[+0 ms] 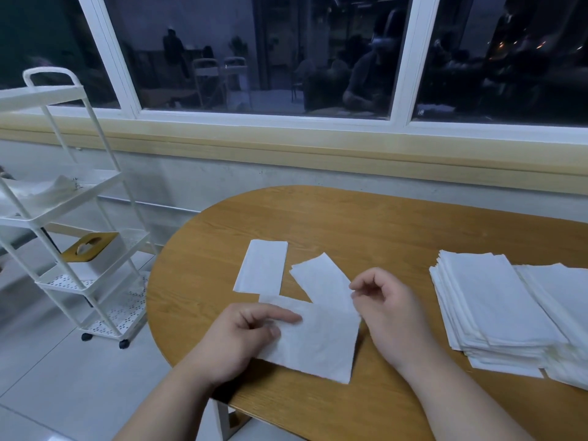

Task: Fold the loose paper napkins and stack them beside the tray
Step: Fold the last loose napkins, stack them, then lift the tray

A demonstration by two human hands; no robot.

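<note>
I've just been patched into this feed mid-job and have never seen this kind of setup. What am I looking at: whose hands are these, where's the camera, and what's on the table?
There is no machine here: a person works with two bare hands, and the single picture comes from a wide-angle camera worn on their head, looking forward and down.

The round wooden table holds one napkin being folded. The left hand presses it flat with a finger on top, while the right hand pinches its raised flap at the right edge.

Just beyond lies one folded napkin, flat and alone. To the right sit two tall piles of napkins, side by side.

Off the table on the left stands a white rolling cart with a tissue box on a shelf. Behind is a dark window. I can't pick out a tray on the table.
</note>
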